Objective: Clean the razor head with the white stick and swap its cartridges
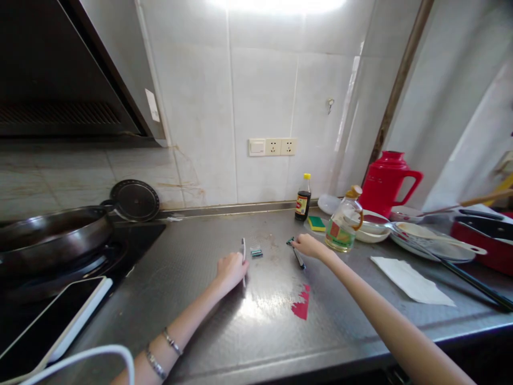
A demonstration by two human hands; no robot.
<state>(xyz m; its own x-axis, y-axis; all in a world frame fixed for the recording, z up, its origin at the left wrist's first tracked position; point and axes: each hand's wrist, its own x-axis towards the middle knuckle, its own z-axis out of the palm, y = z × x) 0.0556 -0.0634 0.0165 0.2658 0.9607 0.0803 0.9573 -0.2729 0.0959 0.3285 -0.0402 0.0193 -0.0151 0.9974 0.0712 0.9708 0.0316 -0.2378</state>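
Observation:
My left hand (231, 270) is closed on a thin, pale flat piece (243, 247), held upright and seen nearly edge-on, so its kind is unclear. To its right, small razor cartridges (256, 253) lie on the steel counter (192, 299). My right hand (308, 245) has its fingers closed around a razor (298, 259) with a dark handle; a small greenish head shows at the fingertips. Part of the razor is covered by the fingers. Nearer to me lies a torn scrap of red paper (302, 305).
At left, a pan (56, 235) sits on the black stove, with a phone (56, 321) and white cable in front. A sauce bottle (303, 199), sponge (316, 223), oil bottle (342, 227), red thermos (385, 182), dishes and white paper (412, 280) crowd the right side.

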